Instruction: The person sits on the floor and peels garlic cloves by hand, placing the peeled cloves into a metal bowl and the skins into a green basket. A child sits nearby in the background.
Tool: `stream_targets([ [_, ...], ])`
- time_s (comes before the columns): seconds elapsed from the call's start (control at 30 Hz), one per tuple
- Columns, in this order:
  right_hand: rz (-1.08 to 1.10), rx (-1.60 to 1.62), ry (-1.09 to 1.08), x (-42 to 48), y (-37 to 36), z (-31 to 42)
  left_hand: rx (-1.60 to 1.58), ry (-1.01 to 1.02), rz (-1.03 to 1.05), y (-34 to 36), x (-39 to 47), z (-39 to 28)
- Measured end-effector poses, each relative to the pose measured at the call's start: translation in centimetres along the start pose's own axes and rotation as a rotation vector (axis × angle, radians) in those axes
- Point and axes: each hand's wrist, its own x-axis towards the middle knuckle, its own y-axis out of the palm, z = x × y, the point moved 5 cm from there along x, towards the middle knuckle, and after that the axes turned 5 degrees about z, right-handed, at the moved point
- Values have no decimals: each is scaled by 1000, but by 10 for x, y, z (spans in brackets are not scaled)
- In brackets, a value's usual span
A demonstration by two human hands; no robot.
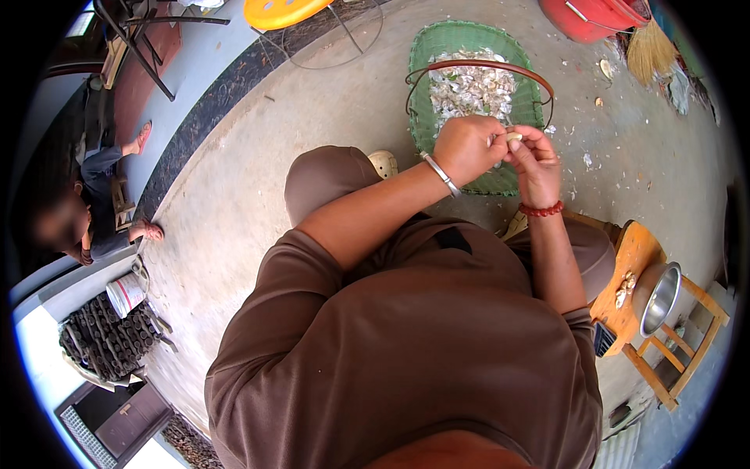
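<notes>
A pale peeled-looking garlic clove [514, 136] is pinched between the thumb and fingers of my right hand [538, 159], which wears a red bead bracelet. My left hand [470, 146], with a silver bangle at the wrist, is curled with its thumb and fingertips gripping the clove's near end. Both hands meet over the front end of a green woven basket [530, 53]. Inside it lies a heap of white and brownish garlic skins [473, 88]. The basket's brown arched handle [492, 64] stands just beyond my fingers.
At my right, a wooden chair [638, 243] carries a steel bowl [661, 299] and several garlic pieces [626, 288]. A red tub [592, 20] and a straw broom [650, 53] stand at far right. A yellow stool [284, 12] stands ahead. Another person [102, 176] sits at left.
</notes>
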Motion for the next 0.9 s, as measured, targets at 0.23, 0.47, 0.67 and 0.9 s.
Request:
stream_targets([
  [0.23, 2, 108, 90, 1, -7, -15, 210, 118, -23, 1, 0, -3],
  [0.47, 0, 40, 136, -1, -1, -15, 275, 178, -88, -4, 2, -2],
  [0.67, -26, 1, 156, -5, -1, -3, 199, 137, -169, -19, 11, -1],
  [0.9, -125, -54, -25, -20, -38, 67, -142, -200, -11, -7, 11, 33],
])
